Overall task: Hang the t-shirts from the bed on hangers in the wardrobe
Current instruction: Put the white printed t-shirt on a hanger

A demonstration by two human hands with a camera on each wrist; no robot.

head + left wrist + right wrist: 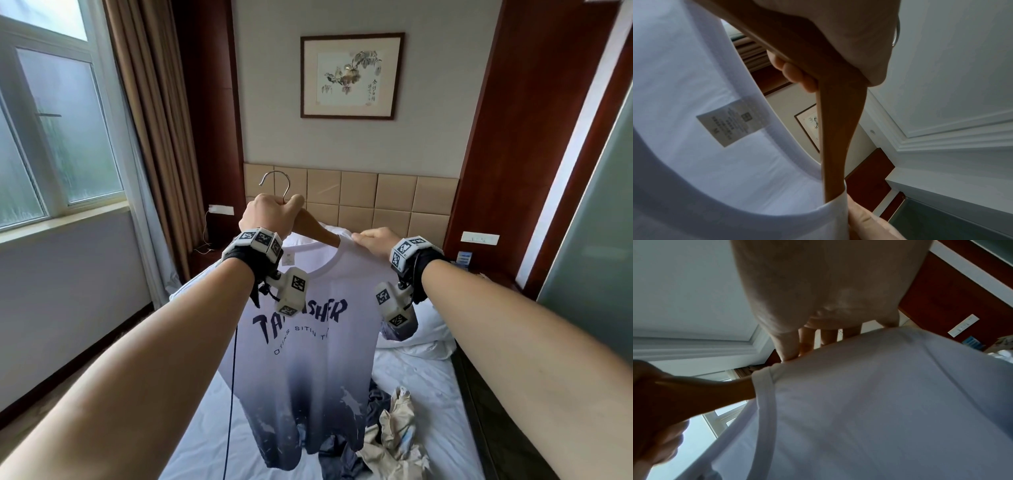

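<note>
Left hand: I am seeing my left hand (266, 214) curling its fingers round the neck of the wooden hanger with a silver metal hook (310, 226), holding it up over the bed.
Right hand: my right hand (375, 246) is pinching the shoulder of the white t-shirt fading to dark grey at the hem (308, 370), thumb and fingers closing on the fabric beside the collar, where the hanger arm is going in.
T-shirt: it is hanging in the air between my arms, above the white-sheeted bed (428, 404).
Writing: dark blue print is reading partly "SHER" with smaller "SITIN" beneath; a wrist unit is covering the rest.
Neck label (729, 123): I am reading an "M"; the small print is too blurred.
Bed: a crumpled beige and dark heap of clothes (387, 435) is lying near the shirt's hem.
</note>
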